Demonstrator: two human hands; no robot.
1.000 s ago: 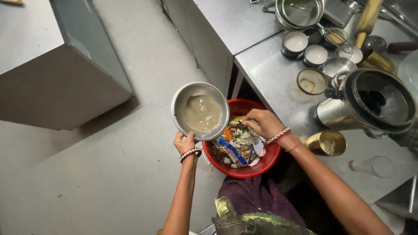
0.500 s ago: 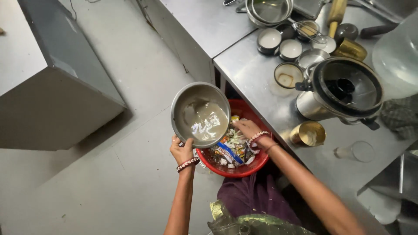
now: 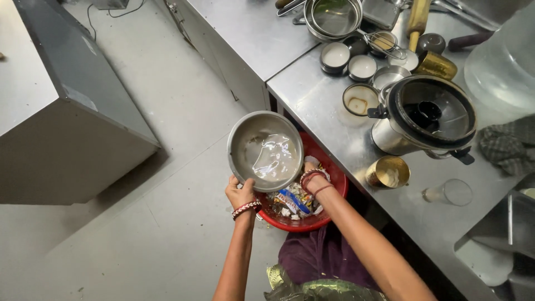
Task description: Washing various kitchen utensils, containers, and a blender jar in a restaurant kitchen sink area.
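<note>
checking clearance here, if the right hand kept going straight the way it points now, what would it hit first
The right hand points up-frame behind the steel bowl, over the red bin. Straight on, it would probably meet the bowl's underside first; past that stands the steel counter's edge. Depth is unclear.

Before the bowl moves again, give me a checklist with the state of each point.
1. Left hand grips the steel bowl at its near rim: ok.
2. Right hand on the bowl: cannot tell, the bowl hides its fingers.
3. Bowl above the red waste bin: ok, partly overlapping.
4. Bowl emptied: not ok, wet residue inside.
5. Bin has room: ok, wrappers sit below its rim.
</note>
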